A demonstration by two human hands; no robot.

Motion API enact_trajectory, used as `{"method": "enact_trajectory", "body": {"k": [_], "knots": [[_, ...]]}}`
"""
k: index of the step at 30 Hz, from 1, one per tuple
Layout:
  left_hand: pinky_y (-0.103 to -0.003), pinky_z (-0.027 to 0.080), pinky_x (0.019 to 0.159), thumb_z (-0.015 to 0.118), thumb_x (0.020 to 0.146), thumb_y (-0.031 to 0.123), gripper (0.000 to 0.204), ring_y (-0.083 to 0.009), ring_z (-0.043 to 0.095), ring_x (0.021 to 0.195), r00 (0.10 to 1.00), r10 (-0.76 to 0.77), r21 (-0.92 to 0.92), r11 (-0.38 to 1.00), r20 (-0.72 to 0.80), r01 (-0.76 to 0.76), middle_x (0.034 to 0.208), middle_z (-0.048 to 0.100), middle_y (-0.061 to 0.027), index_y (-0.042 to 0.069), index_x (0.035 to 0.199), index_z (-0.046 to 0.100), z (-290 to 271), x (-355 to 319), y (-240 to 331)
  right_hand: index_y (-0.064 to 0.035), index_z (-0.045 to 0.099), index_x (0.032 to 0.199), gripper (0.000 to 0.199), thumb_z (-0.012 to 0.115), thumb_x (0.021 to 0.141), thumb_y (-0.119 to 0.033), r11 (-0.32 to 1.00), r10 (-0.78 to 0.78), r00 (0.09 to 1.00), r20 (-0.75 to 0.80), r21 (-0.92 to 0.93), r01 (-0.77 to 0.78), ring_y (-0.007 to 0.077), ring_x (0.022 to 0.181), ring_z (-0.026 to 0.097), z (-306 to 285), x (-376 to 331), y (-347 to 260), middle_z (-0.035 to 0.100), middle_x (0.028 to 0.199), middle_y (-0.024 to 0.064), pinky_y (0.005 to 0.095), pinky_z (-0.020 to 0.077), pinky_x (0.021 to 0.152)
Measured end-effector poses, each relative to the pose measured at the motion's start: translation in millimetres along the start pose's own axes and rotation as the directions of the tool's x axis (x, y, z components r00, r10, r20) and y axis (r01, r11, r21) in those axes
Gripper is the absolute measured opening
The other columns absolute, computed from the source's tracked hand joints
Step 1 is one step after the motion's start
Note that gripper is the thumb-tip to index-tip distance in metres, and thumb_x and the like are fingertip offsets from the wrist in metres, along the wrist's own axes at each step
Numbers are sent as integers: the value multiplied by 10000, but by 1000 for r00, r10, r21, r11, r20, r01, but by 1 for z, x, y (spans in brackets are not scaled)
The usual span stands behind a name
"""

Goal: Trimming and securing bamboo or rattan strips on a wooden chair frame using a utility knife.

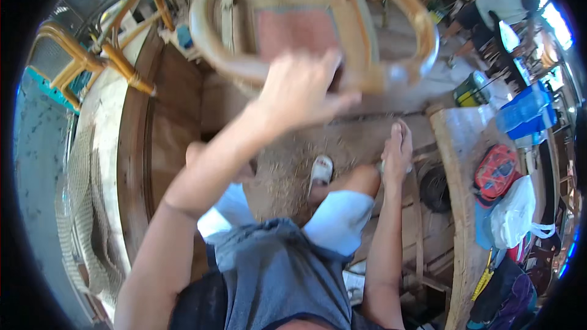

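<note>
A rattan chair frame point(204, 18) with curved, pale arms stands in front of me. Its seat bears a reddish square panel point(296, 27) with a blue-grey edge. My left hand point(299, 88) reaches over the chair's near edge, smeared by motion. Its thumb points to the right, and a dark patch shows beside the fingers; whether it holds anything is unclear. Lower and to the right, my right hand point(397, 150) is beside my knee, apart from the chair. Its fingers lie together, pointing away from me, around something pale that is mostly hidden.
To the left, a wooden bench point(131, 146) bears netting point(88, 208), near another rattan chair point(67, 55). At right, a wooden bench top point(449, 146) carries a red pouch point(496, 172) and a white plastic bag point(515, 211). Another person point(501, 9) bends at the far right.
</note>
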State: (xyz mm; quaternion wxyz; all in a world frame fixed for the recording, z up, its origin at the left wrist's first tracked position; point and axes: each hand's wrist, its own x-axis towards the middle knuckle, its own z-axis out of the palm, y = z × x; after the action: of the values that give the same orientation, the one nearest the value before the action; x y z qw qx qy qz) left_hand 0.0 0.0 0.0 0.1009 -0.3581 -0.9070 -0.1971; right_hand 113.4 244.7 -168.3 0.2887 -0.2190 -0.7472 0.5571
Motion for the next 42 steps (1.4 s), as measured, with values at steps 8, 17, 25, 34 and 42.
{"method": "enact_trajectory", "body": {"k": [8,17,25,34,42], "knots": [[-349,488,949,742,858,222,443,-199,652,1065,955,49,-481,855,-293,-191,1150,691,-123,-13,1217,628,-57,-36,-71,-151,555,1033,334,594,959,-474,928,175,982,-71,344,-140,41,527,459,-6,-15,-106,497,703,-51,200,351,429],[-389,347,1105,793,771,415,974,-271,424,1359,794,-608,-892,350,15,285,1474,440,-191,25,1524,313,-40,10,-239,-169,555,822,370,617,924,-519,794,469,874,128,372,-481,60,457,398,-33,-38,-89,437,619,-67,231,299,401],[-313,563,686,672,847,214,412,-165,639,754,919,-364,-949,210,150,237,892,637,-66,90,1217,539,-46,10,-240,-89,624,961,261,746,873,-302,972,208,978,-21,115,-204,33,560,498,-30,1,-97,566,734,-56,211,361,462],[-314,520,859,691,838,201,654,-173,621,1039,846,-531,-934,275,51,229,1203,589,-70,87,1431,439,-14,2,-200,60,634,1163,459,733,879,-287,984,130,985,-116,133,-115,153,929,621,-44,63,-61,657,1061,90,303,500,823],[-313,522,743,698,793,146,503,-169,618,838,799,-590,-937,330,-113,111,921,609,-73,50,1251,513,9,22,-140,-23,627,1013,450,663,904,-457,942,334,942,19,12,-334,45,455,394,-42,62,-74,570,763,6,210,271,364]]}}
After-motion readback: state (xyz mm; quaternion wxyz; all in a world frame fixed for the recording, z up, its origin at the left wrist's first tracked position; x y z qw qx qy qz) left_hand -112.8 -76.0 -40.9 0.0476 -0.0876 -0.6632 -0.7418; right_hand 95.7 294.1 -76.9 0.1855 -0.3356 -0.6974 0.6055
